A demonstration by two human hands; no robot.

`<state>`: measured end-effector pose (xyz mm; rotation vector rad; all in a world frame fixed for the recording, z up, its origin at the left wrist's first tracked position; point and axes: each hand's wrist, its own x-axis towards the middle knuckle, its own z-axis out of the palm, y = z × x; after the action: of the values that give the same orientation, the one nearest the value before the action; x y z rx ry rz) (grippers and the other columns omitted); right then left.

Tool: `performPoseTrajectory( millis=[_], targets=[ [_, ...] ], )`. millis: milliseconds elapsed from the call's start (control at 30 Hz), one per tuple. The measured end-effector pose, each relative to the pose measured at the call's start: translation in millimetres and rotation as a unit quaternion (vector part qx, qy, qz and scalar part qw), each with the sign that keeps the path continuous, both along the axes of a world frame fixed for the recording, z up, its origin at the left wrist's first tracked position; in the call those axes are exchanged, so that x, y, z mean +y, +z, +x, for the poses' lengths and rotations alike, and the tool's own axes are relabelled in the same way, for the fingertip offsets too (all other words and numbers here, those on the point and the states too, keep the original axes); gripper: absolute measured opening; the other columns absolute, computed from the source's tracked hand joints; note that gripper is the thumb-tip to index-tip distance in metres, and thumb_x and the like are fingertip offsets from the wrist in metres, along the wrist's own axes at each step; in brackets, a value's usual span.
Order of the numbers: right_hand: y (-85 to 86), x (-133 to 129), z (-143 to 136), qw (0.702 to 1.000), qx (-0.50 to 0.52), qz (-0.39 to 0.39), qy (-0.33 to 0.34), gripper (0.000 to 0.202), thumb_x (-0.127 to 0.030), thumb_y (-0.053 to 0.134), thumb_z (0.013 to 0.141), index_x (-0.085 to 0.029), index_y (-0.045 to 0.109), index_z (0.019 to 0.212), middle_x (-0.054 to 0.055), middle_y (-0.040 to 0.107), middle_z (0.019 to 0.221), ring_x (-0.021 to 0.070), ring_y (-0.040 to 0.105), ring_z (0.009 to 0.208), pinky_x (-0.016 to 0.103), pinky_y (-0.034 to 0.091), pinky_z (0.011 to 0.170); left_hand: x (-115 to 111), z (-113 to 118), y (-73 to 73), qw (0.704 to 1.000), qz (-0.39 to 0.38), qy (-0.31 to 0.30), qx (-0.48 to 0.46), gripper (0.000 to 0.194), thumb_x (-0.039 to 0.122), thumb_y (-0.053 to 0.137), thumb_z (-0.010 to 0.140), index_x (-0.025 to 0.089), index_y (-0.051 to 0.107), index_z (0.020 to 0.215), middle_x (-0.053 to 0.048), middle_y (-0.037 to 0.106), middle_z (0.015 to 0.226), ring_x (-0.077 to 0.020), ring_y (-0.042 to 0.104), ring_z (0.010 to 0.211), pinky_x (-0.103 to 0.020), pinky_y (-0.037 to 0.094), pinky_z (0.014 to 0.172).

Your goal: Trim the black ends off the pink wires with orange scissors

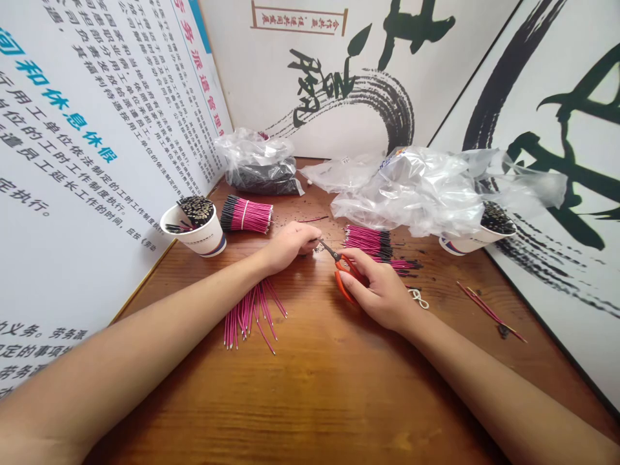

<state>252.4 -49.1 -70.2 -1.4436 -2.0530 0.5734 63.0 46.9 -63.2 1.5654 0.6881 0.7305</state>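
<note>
My right hand (380, 287) is closed round the orange handles of a pair of scissors (345, 274). The dark blades point up and left, their tips at the fingers of my left hand (292, 247). That left hand is closed in a pinch; what it holds is too small and covered to make out. Below my left wrist, loose magenta wires (249, 316) with bare metal ends fan out on the table. Just beyond my right hand lies a pile of magenta wires with black ends (367, 242).
A bound wire bundle (247, 214) lies by a paper cup (198, 236) of black-tipped wires at left. Another cup (465, 242) stands at right. Plastic bags (411, 187) (261, 165) lie against the panels. White string (418, 298) and several stray wires (489, 310) lie at right.
</note>
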Motion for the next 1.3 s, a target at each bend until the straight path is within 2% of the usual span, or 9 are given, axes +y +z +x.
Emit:
performPoseTrajectory(
  millis=[600, 733, 1300],
  targets=[
    [1.6, -1.1, -0.3, 1.000, -0.008, -0.004, -0.002, 0.031, -0.037, 0.047, 0.095, -0.019, 0.055, 0.119, -0.003, 0.060, 0.071, 0.0137, 0.052, 0.060, 0.024, 0.036, 0.060, -0.2, -1.0, 1.3, 1.000, 0.007, 0.001, 0.008, 0.038, 0.028, 0.043, 0.084, 0.020, 0.028, 0.050, 0.004, 0.024, 0.049, -0.0085, 0.020, 0.049, -0.025, 0.018, 0.051],
    [2.2, -1.1, -0.1, 1.000, -0.009, -0.004, -0.003, 0.032, -0.037, 0.047, 0.094, -0.019, 0.055, 0.119, -0.004, 0.056, 0.065, 0.0138, 0.051, 0.058, 0.024, 0.034, 0.058, -1.1, -0.6, 3.0, 1.000, 0.010, 0.005, 0.014, 0.038, 0.027, 0.043, 0.084, 0.019, 0.029, 0.050, 0.004, 0.025, 0.049, -0.0084, 0.020, 0.049, -0.025, 0.018, 0.051],
    [1.1, -0.4, 1.1, 1.000, -0.010, 0.004, -0.004, 0.030, -0.037, 0.048, 0.094, -0.020, 0.056, 0.117, -0.003, 0.059, 0.070, 0.0137, 0.053, 0.060, 0.024, 0.036, 0.060, -1.0, 0.2, 3.2, 1.000, 0.008, 0.008, 0.019, 0.038, 0.025, 0.042, 0.085, 0.019, 0.028, 0.050, 0.004, 0.025, 0.049, -0.0084, 0.020, 0.049, -0.025, 0.018, 0.051]
  ],
)
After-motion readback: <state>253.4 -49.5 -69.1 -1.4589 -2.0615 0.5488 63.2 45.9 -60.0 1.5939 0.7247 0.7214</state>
